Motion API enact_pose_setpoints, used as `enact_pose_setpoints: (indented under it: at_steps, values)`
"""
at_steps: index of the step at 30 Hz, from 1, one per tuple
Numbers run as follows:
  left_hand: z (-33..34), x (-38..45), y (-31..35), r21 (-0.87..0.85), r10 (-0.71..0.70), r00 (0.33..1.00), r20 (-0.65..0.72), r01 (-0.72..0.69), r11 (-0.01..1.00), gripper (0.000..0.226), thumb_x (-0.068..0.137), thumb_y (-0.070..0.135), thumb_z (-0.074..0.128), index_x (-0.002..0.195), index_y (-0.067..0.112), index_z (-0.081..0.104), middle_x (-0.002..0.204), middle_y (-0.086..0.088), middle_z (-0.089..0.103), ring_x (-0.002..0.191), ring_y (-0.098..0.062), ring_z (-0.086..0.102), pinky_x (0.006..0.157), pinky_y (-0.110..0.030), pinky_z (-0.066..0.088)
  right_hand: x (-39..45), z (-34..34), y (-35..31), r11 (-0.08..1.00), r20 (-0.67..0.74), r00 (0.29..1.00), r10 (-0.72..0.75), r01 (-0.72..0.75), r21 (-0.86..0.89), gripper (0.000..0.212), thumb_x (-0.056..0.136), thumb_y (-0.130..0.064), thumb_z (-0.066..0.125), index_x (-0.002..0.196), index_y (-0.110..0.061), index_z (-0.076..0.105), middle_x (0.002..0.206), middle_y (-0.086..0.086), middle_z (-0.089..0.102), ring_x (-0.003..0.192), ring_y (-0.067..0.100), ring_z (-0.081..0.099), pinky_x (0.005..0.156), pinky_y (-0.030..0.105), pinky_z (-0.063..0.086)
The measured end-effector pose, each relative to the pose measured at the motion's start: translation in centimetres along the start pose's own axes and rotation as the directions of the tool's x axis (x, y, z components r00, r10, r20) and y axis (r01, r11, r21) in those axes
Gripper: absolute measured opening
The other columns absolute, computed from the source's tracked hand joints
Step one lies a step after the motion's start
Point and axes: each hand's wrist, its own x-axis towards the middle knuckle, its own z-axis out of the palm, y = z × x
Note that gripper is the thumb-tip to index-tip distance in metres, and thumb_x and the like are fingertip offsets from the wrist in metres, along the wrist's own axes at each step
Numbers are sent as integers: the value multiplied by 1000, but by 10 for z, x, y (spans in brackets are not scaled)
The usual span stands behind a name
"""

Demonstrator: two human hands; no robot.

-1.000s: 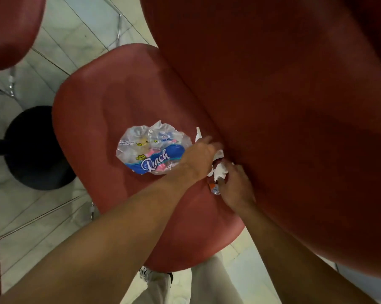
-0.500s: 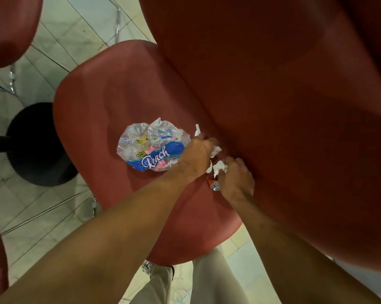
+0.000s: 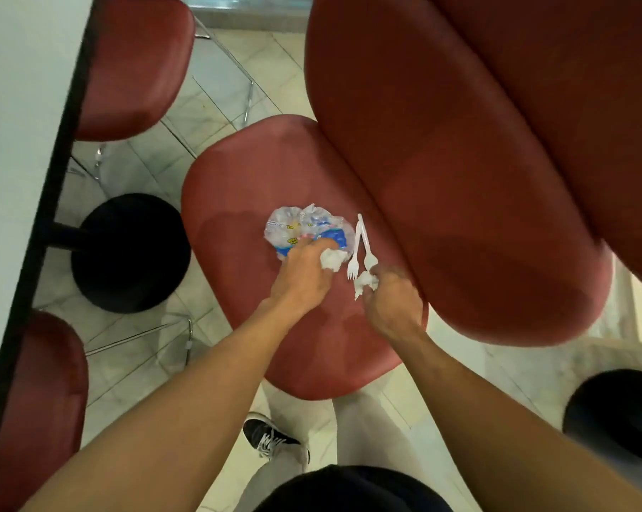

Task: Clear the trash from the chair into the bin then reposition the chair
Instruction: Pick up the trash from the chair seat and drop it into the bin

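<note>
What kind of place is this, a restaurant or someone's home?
Most likely a canteen or fast-food dining area, not a home: matching red chairs stand along a long table on a tiled floor, and plastic forks and a crumpled wrapper lie on one seat.

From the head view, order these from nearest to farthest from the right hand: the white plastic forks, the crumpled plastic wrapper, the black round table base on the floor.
From the right hand:
1. White plastic forks, just above its fingertips, beside the backrest.
2. Crumpled plastic wrapper, further left on the seat, under the left hand.
3. Black round table base, on the floor left of the chair.
</note>
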Motion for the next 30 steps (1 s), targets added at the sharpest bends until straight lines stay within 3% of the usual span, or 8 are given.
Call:
enact_pose_setpoints:
  at_steps: [7, 12, 14, 18, 20, 24, 30]
  values:
    - [-45, -99, -33, -54, -113, 984, -136, 107, 993, 42, 75, 9, 68, 114, 24, 67, 102, -2, 62, 92, -20, 60, 82, -14, 34, -73, 6, -43, 995, -19, 995, -101, 101, 1, 30, 88, -21, 54, 117, -17, 58, 122, 8, 55, 111, 30, 56, 86, 39, 47]
    - [-62, -149, -52, -153, -190, 960, -204, 161, 975, 40, 75, 8, 70, 113, 21, 68, 103, -3, 67, 91, -21, 62, 89, -27, 47, -103, 12, -67, 985, -35, 984, -174, 173, -19, 30, 86, -21, 55, 116, -19, 58, 121, 8, 55, 106, 34, 58, 84, 42, 49]
    - [-69, -172, -63, -180, -234, 948, -217, 196, 964, 40, 76, 9, 71, 113, 23, 68, 103, -1, 68, 84, -16, 62, 83, -23, 48, -117, 18, -78, 977, -30, 977, -211, 210, -35, 31, 86, -22, 55, 117, -20, 58, 120, 8, 56, 105, 34, 59, 82, 41, 48]
    - [-82, -224, -94, -219, -324, 913, -247, 273, 937, 39, 81, 16, 72, 117, 26, 65, 98, 6, 65, 76, -5, 55, 61, -6, 36, -153, 41, -102, 954, 18, 957, -288, 289, -76, 31, 87, -23, 55, 118, -20, 59, 120, 6, 55, 106, 33, 58, 82, 39, 46]
    - [-86, -244, -107, -242, -370, 892, -261, 310, 919, 38, 82, 18, 72, 118, 27, 64, 97, 7, 62, 76, -7, 54, 62, -11, 39, -166, 53, -111, 940, 28, 944, -328, 329, -86, 29, 87, -23, 56, 115, -20, 59, 119, 5, 56, 106, 32, 58, 82, 40, 46]
    - [-91, -290, -144, -320, -469, 837, -284, 378, 869, 37, 81, 19, 74, 114, 29, 63, 96, 8, 64, 81, -12, 59, 77, -31, 53, -199, 88, -138, 911, 92, 918, -386, 395, -122, 30, 87, -23, 53, 117, -21, 58, 118, 6, 56, 103, 32, 58, 82, 38, 46]
    - [-87, -358, -201, -447, -599, 733, -322, 440, 779, 38, 78, 17, 76, 112, 29, 64, 100, 5, 66, 85, -15, 62, 79, -35, 54, -243, 144, -174, 831, 231, 840, -491, 531, -164, 34, 89, -20, 52, 122, -19, 55, 121, 4, 55, 104, 29, 57, 80, 36, 44]
